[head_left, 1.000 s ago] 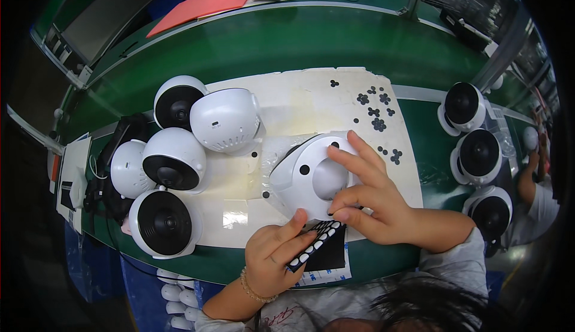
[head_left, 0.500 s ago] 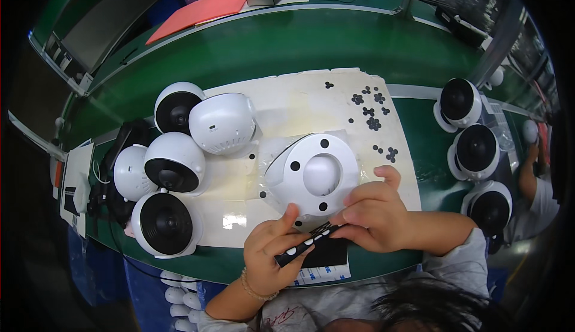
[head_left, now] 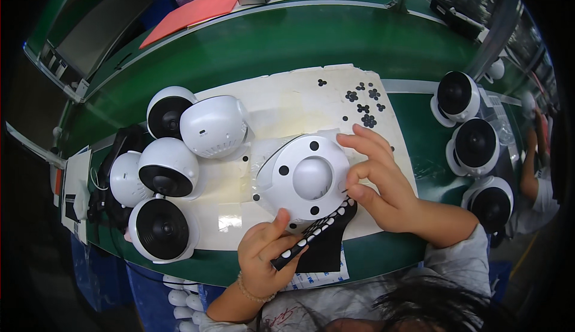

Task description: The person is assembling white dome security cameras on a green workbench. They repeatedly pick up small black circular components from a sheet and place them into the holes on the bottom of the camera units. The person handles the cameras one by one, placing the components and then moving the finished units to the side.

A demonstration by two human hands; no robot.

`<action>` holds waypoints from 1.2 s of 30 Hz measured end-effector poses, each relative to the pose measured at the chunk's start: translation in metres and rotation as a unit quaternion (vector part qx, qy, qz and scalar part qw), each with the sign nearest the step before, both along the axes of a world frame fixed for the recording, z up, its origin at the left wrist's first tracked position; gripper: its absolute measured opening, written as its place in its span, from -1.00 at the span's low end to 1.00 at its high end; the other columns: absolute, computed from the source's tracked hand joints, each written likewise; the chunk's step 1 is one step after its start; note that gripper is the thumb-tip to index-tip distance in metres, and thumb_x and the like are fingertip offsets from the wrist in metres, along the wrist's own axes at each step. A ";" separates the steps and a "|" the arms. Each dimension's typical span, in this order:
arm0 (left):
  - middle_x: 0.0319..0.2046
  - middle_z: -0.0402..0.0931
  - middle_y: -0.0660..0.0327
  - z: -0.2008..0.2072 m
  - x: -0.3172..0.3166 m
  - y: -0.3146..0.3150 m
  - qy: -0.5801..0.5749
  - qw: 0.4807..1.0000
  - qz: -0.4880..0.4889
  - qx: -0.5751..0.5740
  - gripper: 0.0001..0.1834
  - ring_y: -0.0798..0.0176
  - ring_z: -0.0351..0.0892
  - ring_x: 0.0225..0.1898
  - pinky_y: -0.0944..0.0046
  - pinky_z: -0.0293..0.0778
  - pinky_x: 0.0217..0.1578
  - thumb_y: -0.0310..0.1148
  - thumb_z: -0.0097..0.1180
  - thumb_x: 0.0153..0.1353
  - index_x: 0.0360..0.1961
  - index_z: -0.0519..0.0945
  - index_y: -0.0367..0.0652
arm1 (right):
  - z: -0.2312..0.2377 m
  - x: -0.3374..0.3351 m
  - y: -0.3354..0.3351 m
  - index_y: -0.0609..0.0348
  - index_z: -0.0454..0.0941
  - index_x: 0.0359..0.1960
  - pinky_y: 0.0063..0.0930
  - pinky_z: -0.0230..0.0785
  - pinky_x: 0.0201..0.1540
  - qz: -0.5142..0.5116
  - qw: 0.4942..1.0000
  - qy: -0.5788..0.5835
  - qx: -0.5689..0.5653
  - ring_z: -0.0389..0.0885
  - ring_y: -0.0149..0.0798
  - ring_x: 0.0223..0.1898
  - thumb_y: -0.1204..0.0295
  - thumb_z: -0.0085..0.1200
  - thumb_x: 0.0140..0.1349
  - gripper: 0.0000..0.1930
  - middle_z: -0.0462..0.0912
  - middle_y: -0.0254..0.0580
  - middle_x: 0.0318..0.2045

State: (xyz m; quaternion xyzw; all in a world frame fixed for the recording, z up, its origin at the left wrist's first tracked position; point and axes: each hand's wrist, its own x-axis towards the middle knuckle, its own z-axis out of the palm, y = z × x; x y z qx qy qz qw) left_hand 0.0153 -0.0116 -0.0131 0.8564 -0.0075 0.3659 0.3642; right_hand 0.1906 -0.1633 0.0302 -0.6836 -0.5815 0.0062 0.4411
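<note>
Left hand (head_left: pixel 266 260) is closed, fingers and thumb gripping the lower end of a folded black pad sheet (head_left: pixel 317 227) dotted with white circles. Right hand (head_left: pixel 383 185) has thumb and forefinger brought close together, other fingers extended; whether a pad is pinched there cannot be told. Its fingertips are beside the upturned base of a white ball-shaped camera (head_left: pixel 269 191), contact unclear.

Camera is located on a cream board (head_left: pixel 275 101), mid-width and toward the near edge of the green tabletop (head_left: pixel 383 254). Three black round pads are visible on the base ring. Loose pads (head_left: pixel 369 121) lie toward the board's far right corner. Five further cameras (head_left: pixel 162 230) are grouped toward the tabletop's left edge.

Handling assessment: camera appears rigid, fairly light and smooth, and its rounded body may roll or slip; recommended hold is the outer rim of the base, or the shell on both sides. Sheet appears thin, flexible and probably tacky; hold by its margin, and take pads by their rims.
</note>
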 end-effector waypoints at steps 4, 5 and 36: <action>0.01 0.39 0.00 -0.002 0.001 0.001 0.004 1.000 -0.002 0.008 -0.75 0.19 0.53 -0.50 0.31 0.40 -0.42 -0.53 0.26 -0.34 -0.49 0.58 -0.24 | -0.005 0.002 0.002 0.13 0.40 -0.35 -0.12 -0.14 0.18 -0.004 0.999 0.032 -0.019 0.01 0.12 0.21 0.39 -0.06 0.18 -0.90 0.24 -0.01 0.12; 0.01 0.39 0.00 -0.001 0.000 0.000 0.006 1.000 0.000 0.003 -0.76 0.18 0.53 -0.49 0.31 0.40 -0.42 -0.52 0.26 -0.34 -0.49 0.59 -0.24 | -0.004 0.002 0.002 0.13 0.40 -0.36 -0.12 -0.13 0.18 -0.004 0.999 0.038 -0.020 0.01 0.13 0.21 0.39 -0.06 0.18 -0.90 0.24 -0.01 0.12; 0.00 0.39 0.00 -0.003 -0.001 -0.003 0.012 1.000 0.016 -0.004 -0.77 0.12 0.50 -0.48 0.29 0.41 -0.42 -0.55 0.25 -0.32 -0.50 0.57 -0.29 | -0.015 0.002 -0.009 0.08 0.48 -0.31 -0.25 0.09 0.03 -0.065 0.994 -0.078 0.047 0.31 -0.10 0.02 0.39 0.10 0.04 -0.83 0.44 -0.11 -0.07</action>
